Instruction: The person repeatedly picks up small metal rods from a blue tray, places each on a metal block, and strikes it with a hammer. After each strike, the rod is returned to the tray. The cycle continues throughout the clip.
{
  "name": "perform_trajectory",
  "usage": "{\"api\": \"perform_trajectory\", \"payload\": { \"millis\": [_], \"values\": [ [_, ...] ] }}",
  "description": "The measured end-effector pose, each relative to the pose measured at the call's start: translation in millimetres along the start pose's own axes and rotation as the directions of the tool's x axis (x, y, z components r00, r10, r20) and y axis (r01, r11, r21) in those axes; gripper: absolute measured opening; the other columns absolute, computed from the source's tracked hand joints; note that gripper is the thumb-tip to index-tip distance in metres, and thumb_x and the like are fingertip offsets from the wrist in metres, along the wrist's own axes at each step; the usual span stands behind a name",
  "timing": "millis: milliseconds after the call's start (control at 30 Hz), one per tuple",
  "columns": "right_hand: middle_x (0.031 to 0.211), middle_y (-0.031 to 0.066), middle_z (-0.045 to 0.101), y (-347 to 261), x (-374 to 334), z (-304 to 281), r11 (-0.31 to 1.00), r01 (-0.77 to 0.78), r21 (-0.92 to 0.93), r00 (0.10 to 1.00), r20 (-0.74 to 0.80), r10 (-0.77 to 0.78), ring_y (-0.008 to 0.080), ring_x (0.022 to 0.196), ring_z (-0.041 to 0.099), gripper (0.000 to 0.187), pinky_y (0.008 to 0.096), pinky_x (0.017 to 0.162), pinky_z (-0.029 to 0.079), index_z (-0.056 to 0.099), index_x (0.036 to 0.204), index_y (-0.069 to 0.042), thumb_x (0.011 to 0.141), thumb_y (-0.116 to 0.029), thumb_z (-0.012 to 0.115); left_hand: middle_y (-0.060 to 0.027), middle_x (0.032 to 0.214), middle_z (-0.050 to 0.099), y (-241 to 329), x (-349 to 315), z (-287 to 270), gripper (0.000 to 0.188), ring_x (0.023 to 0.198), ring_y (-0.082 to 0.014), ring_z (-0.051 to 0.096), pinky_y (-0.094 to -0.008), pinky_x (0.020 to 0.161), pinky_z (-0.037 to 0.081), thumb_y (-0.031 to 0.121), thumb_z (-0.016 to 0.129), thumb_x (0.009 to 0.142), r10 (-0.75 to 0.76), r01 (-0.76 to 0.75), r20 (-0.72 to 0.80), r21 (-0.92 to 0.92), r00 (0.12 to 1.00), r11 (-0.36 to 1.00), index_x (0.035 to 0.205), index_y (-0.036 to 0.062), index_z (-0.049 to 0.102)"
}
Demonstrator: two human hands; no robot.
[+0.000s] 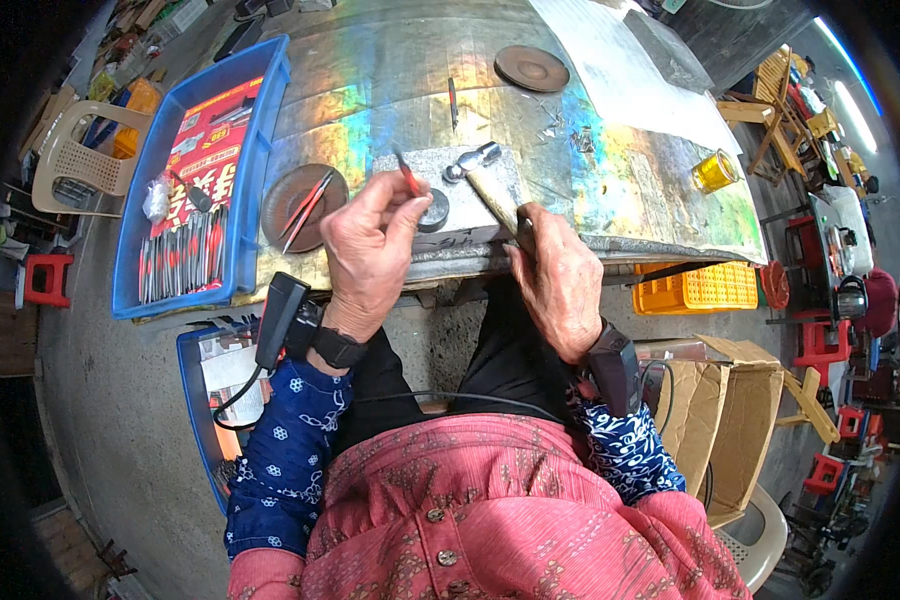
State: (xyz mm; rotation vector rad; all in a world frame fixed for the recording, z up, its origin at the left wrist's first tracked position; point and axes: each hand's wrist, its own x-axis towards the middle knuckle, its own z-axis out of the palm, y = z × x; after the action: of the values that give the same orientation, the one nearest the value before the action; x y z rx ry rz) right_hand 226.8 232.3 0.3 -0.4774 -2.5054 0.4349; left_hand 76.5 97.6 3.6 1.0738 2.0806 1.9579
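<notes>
My left hand (372, 240) is pinched around a slim pointed tool (408, 175), red with a dark tip, which looks like tweezers. It is held up over a pale stone-like block (390, 163) at the table's near edge. A dark round metal disc (433, 212) sits on that block, just right of my left fingers. In my right hand (558, 280) is a hammer (488, 192), gripped by its wooden handle. The hammer's metal head lies over the block's far part. Left of the block, similar red-and-silver slim tools (308, 210) rest across a brown round dish (284, 190).
A blue tray (130, 225) at left holds many such slim tools and a red printed sheet. Farther back are another round dish (532, 68), a dark slim tool (453, 104), scattered small pins (553, 122) and a yellow jar (714, 172). A cardboard box (695, 410) stands at lower right.
</notes>
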Motion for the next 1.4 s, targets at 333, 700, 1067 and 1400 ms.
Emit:
{"api": "perform_trajectory", "payload": {
  "millis": [333, 700, 1067, 1400],
  "values": [
    [0.090, 0.0175, 0.059, -10.4, 12.2, -9.5, 0.990, -0.022, -0.137, 0.999, -0.029, 0.018, 0.0381, 0.079, 0.061, 0.033, 0.0449, 0.066, 0.049, 0.054, 0.117, -0.005, 0.084, -0.006, 0.061, -0.0051, 0.083, 0.069, 1.4, -1.5, 2.1, 0.010, 0.075, -0.0066, 0.062, -0.0222, 0.067, 0.051, -0.004, 0.067, 0.084, 0.152, -0.144, -0.034, 0.168, 0.988, 0.975, 0.094, -0.0043, 0.066],
    [0.080, 0.0140, 0.064, -53.2, 30.4, -102.8, 0.952, 0.141, 0.270, 0.988, -0.104, -0.117, 0.0218, 0.062, 0.062, 0.026, 0.0292, 0.060, 0.050, 0.063, 0.105, 0.003, 0.082, -0.007, 0.070, -0.0098, 0.085, 0.071, 4.2, -1.9, 2.1, 0.015, 0.077, -0.0125, 0.068, -0.0259, 0.068, 0.053, -0.002, 0.068, 0.083, 0.158, -0.147, -0.038, 0.206, 0.987, 0.967, 0.098, -0.0025, 0.068],
    [0.081, 0.0153, 0.065, -75.9, 36.1, -133.0, 0.925, 0.264, 0.274, 0.940, -0.286, -0.184, 0.0215, 0.066, 0.065, 0.029, 0.0301, 0.063, 0.051, 0.061, 0.112, 0.006, 0.085, -0.003, 0.065, -0.0116, 0.084, 0.071, 0.4, -1.7, 4.3, 0.015, 0.075, -0.0166, 0.069, -0.0273, 0.066, 0.052, -0.002, 0.068, 0.082, 0.199, -0.178, -0.072, 0.228, 0.977, 0.957, 0.097, -0.0015, 0.068],
    [0.072, 0.0162, 0.059, -65.1, 45.3, -124.1, 0.966, 0.129, 0.225, 0.987, 0.066, -0.147, 0.0236, 0.059, 0.059, 0.024, 0.0318, 0.057, 0.048, 0.061, 0.108, 0.003, 0.087, -0.007, 0.065, -0.0131, 0.085, 0.071, 1.8, -2.5, 3.0, 0.015, 0.076, -0.0184, 0.069, -0.0281, 0.067, 0.052, -0.002, 0.068, 0.081, 0.177, -0.161, -0.057, 0.223, 0.982, 0.962, 0.096, -0.0028, 0.068]
  ]
}}
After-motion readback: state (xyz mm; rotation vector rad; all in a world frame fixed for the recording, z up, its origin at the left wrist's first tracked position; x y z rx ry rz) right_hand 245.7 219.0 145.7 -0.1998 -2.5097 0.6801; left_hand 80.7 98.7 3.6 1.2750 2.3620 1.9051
